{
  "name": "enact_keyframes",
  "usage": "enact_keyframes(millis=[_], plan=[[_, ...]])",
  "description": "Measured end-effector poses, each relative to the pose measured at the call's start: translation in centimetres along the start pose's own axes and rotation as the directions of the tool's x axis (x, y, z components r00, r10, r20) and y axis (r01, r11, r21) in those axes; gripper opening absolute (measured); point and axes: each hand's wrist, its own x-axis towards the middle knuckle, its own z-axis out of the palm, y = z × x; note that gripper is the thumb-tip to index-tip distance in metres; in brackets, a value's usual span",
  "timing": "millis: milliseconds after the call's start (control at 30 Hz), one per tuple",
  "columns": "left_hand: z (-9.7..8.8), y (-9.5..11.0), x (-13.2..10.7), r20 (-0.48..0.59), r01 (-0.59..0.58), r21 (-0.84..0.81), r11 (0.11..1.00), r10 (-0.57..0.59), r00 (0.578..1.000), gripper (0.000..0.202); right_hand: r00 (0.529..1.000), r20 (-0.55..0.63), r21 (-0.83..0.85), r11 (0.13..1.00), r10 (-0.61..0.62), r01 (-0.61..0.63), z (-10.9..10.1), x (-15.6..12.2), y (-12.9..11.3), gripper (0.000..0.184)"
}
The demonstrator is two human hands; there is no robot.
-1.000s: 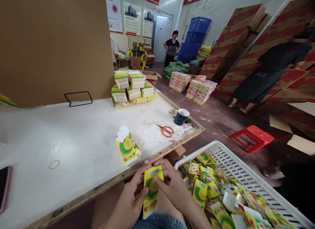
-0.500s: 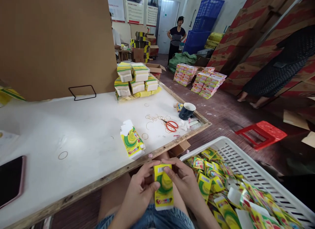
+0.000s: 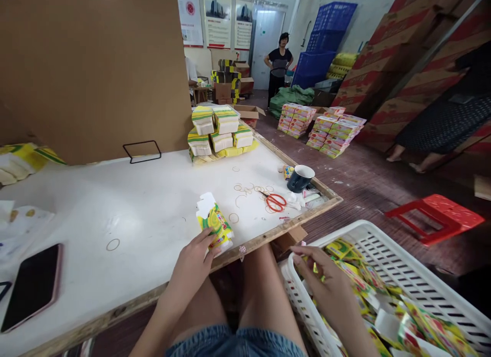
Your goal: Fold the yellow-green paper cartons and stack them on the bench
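Note:
My left hand [image 3: 194,260] reaches over the table's wooden edge and pinches the near end of a yellow-green folded carton on a small stack of cartons [image 3: 215,225]. My right hand [image 3: 324,280] hovers inside the white slatted basket [image 3: 387,267] to my right. Its fingers are bent and apart over loose yellow-green flat cartons [image 3: 356,275], and none is clearly in its grasp. My bare knees and denim shorts show between the two hands.
On the white table [image 3: 146,214] lie red-handled scissors [image 3: 276,201], rubber bands [image 3: 245,188], a dark mug [image 3: 299,178], bundled carton stacks [image 3: 220,134] and a phone [image 3: 32,285]. A cardboard sheet [image 3: 88,65] stands behind. A red stool [image 3: 437,219] and other people stand on the floor.
Both hands held one carton over my lap. Now my left hand has carried it up to the stack on the table, and my right hand has let go and moved into the basket.

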Motion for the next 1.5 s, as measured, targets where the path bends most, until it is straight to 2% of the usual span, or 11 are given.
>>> enact_keyframes(millis=[167, 433, 633, 900, 1100, 1167, 1233, 1367, 1400, 1433, 1500], plan=[[0.0, 0.1, -0.2, -0.065, -0.039, 0.013, 0.999, 0.040, 0.997, 0.029, 0.979, 0.186, 0.241, 0.963, 0.079, -0.123, 3.2, -0.1, -2.7, 0.030], [0.6, -0.7, -1.3, -0.331, -0.099, 0.008, 0.995, 0.096, 0.939, 0.028, 0.965, 0.255, 0.404, 0.900, 0.060, -0.163, 5.8, -0.9, -4.5, 0.034], [0.9, -0.7, -1.7, -0.260, -0.208, -0.047, 0.977, 0.189, 0.947, 0.023, 0.947, 0.320, 0.447, 0.876, 0.031, -0.179, 7.1, -0.9, -4.4, 0.035], [-0.4, -1.0, -1.0, -0.153, -0.193, -0.133, 0.972, 0.173, 0.973, 0.021, 0.927, 0.371, 0.479, 0.843, 0.057, -0.244, 7.5, -1.0, -4.6, 0.039], [0.0, -1.4, -0.9, -0.235, -0.228, -0.162, 0.960, 0.187, 0.954, 0.022, 0.914, 0.399, 0.463, 0.844, 0.074, -0.270, 7.6, -1.2, -4.6, 0.041], [0.2, -1.5, -0.9, -0.354, -0.210, -0.150, 0.966, 0.146, 0.924, 0.023, 0.914, 0.399, 0.464, 0.843, 0.075, -0.272, 7.7, -1.2, -4.6, 0.042], [-0.1, -1.6, -0.8, -0.528, -0.166, -0.130, 0.978, 0.073, 0.846, 0.022, 0.916, 0.395, 0.467, 0.842, 0.074, -0.270, 7.9, -1.2, -4.6, 0.042], [-2.1, -0.8, -1.3, -0.869, -0.117, -0.030, 0.993, 0.031, 0.494, 0.018, 0.920, 0.385, 0.517, 0.808, 0.075, -0.282, 7.9, -1.3, -4.8, 0.044], [-2.5, -0.5, -1.7, -0.886, -0.154, 0.029, 0.988, 0.097, 0.453, 0.021, 0.919, 0.388, 0.546, 0.784, 0.075, -0.295, 7.8, -1.4, -4.9, 0.045], [-2.8, -0.1, -2.3, -0.865, -0.224, 0.101, 0.969, 0.197, 0.461, 0.024, 0.918, 0.390, 0.584, 0.751, 0.071, -0.306, 7.8, -1.5, -5.0, 0.047], [-2.6, 0.7, -3.6, -0.693, -0.443, 0.220, 0.869, 0.459, 0.556, 0.032, 0.926, 0.370, 0.669, 0.669, 0.076, -0.323, 7.6, -1.4, -5.3, 0.051]])
